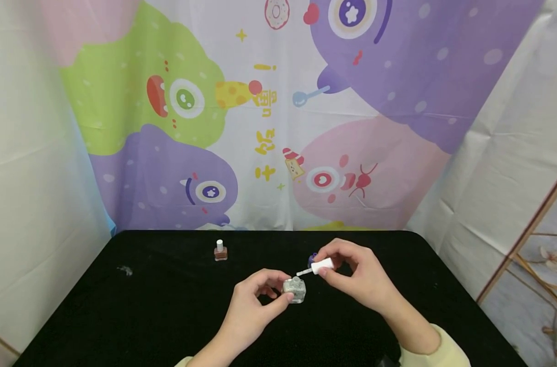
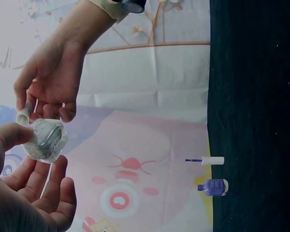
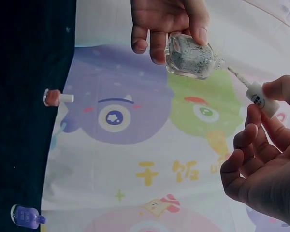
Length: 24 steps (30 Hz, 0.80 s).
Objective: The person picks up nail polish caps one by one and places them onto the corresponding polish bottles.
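Observation:
My left hand (image 1: 253, 303) holds a small clear nail polish bottle (image 1: 294, 291) with silvery glitter between thumb and fingers, above the black table. The bottle's neck is uncapped and tilted toward the right hand in the right wrist view. Just right of it, my right hand (image 1: 363, 278) pinches the white brush cap (image 3: 262, 99) between thumb and fingers. Its thin brush points at the bottle mouth, with the tip just outside and close to the rim. In the left wrist view the glittery bottle (image 2: 47, 140) hides the brush, and only the cap's end shows.
A capped pinkish-brown nail polish bottle (image 1: 220, 252) stands toward the back of the table. An uncapped purple nail polish bottle (image 2: 213, 187) is beside its white brush cap (image 2: 212, 160); the right hand partly hides purple there in the head view. A printed curtain (image 1: 269, 204) hangs behind the table.

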{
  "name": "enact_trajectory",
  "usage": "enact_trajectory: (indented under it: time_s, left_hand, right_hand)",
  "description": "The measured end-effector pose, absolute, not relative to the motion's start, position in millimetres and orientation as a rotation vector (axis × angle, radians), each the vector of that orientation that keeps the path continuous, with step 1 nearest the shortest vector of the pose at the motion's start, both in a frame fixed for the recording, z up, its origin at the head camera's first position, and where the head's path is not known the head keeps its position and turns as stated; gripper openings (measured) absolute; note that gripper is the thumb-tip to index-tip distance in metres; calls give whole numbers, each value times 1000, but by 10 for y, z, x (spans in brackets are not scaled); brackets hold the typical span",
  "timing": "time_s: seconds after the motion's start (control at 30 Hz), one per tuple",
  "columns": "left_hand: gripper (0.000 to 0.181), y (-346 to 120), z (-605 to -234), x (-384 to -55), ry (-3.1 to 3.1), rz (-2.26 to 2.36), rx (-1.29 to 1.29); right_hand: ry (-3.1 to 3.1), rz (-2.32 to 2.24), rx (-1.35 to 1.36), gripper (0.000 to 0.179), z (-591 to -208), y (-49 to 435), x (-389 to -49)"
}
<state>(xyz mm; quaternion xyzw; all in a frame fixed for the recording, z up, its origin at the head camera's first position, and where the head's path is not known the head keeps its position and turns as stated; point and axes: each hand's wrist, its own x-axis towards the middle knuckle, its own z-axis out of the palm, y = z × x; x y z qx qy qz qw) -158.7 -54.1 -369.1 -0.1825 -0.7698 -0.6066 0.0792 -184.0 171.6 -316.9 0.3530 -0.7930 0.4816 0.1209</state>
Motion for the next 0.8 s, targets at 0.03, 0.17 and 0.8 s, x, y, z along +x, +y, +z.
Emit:
enact_trajectory:
  time_s: [0.03,0.17,0.8]
  left_hand:
    - [21,-542,-3689,-1584,-2307,-1811,-545]
    - [21,-547,-3683,-1580,-2322,-1798,-544]
    - [22,-567,-3699,-1576,-2334,-1772,-575]
  right_hand:
    - [-2316,1405,1033,19,-3168,1716,-1839]
    - [-2318,1389,1045,20,-3160,1704,-1829]
    - [-2343,1300,1103,19,-3181,1686,-1835]
